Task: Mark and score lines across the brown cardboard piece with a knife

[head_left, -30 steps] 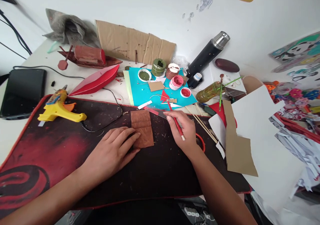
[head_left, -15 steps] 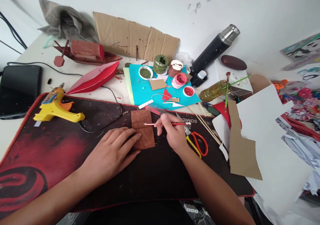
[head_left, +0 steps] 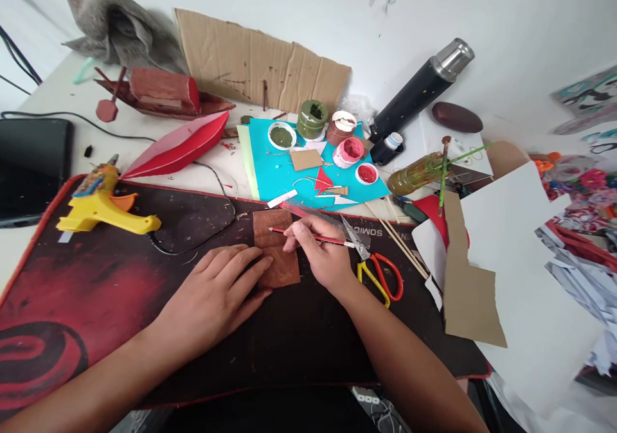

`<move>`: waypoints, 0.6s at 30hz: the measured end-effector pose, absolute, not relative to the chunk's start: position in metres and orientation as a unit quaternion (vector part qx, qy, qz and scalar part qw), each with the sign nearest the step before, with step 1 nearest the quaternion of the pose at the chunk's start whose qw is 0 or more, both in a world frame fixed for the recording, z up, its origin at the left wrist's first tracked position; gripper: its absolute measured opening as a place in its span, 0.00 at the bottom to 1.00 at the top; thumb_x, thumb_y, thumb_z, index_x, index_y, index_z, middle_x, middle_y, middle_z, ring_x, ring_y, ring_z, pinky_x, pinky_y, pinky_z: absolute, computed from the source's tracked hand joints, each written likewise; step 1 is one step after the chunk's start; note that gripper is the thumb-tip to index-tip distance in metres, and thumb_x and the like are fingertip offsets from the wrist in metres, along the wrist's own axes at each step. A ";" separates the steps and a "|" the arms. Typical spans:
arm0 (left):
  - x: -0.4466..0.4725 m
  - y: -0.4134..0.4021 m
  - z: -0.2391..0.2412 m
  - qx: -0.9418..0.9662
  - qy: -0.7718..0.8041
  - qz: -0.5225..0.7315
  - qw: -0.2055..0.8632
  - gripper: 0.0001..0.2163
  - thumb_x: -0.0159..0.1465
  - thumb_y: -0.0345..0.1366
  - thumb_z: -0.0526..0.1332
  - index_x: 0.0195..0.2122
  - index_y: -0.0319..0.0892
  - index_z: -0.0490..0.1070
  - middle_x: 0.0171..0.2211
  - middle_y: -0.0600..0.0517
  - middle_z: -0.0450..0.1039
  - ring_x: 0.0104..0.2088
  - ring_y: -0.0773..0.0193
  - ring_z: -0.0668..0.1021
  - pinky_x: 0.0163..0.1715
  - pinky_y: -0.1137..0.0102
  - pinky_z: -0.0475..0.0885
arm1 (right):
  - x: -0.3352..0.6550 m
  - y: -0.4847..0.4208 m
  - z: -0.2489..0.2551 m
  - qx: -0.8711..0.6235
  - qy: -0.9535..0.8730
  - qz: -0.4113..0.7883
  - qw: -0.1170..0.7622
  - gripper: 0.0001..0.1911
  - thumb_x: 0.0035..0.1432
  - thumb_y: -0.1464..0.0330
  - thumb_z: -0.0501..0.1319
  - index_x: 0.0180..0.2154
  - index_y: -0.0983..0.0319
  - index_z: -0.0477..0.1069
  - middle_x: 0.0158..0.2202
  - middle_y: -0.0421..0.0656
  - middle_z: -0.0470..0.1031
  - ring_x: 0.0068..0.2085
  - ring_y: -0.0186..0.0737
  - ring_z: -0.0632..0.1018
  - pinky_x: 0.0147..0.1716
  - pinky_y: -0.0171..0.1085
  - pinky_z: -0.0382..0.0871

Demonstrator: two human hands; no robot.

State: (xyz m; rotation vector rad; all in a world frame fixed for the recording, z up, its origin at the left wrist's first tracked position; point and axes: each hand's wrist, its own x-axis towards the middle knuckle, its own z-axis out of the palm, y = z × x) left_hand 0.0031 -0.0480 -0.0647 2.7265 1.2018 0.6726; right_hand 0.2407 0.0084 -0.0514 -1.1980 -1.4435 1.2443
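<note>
My left hand [head_left: 212, 298] lies open and flat, pinning the brown painted cardboard rectangle [head_left: 283, 269] to the black-and-red desk mat [head_left: 96, 285] so that it cannot slide. My right hand [head_left: 324, 261] pinches a thin red pencil [head_left: 332, 241], with the tip on the card's upper part. Red-and-yellow-handled scissors [head_left: 383, 275] lie just beside my right hand. A yellow glue gun [head_left: 103, 207] is parked well to the left.

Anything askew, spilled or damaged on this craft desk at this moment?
No spill shows. The black flask lies on a slant by the wall, and a yellowish bottle lies on its side. The brown card on the right has a ragged torn edge. The left hand presses the brown piece; the right hand holds a red pencil.
</note>
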 end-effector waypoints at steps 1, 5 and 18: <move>0.003 -0.048 -0.065 0.892 0.393 0.220 0.044 0.17 0.78 0.40 0.62 0.64 0.39 0.76 0.56 0.40 0.83 0.55 0.46 0.83 0.56 0.53 0.77 | 0.240 0.009 -0.052 -0.482 -0.575 0.500 0.432 0.26 0.76 0.42 0.62 0.37 0.56 0.80 0.29 0.40 0.85 0.32 0.42 0.85 0.37 0.42 0.82; 0.003 -0.049 -0.066 0.886 0.403 0.223 0.061 0.17 0.78 0.40 0.62 0.65 0.43 0.77 0.56 0.41 0.83 0.56 0.46 0.83 0.57 0.53 0.78 | 0.239 0.009 -0.053 -0.487 -0.571 0.497 0.436 0.26 0.77 0.43 0.62 0.37 0.56 0.80 0.28 0.39 0.84 0.30 0.40 0.84 0.35 0.41 0.81; 0.003 -0.049 -0.067 0.884 0.403 0.228 0.064 0.18 0.77 0.40 0.63 0.65 0.42 0.77 0.57 0.41 0.83 0.56 0.46 0.83 0.58 0.53 0.77 | 0.237 0.008 -0.055 -0.492 -0.585 0.482 0.428 0.24 0.78 0.46 0.62 0.38 0.56 0.80 0.29 0.39 0.84 0.31 0.40 0.84 0.38 0.41 0.78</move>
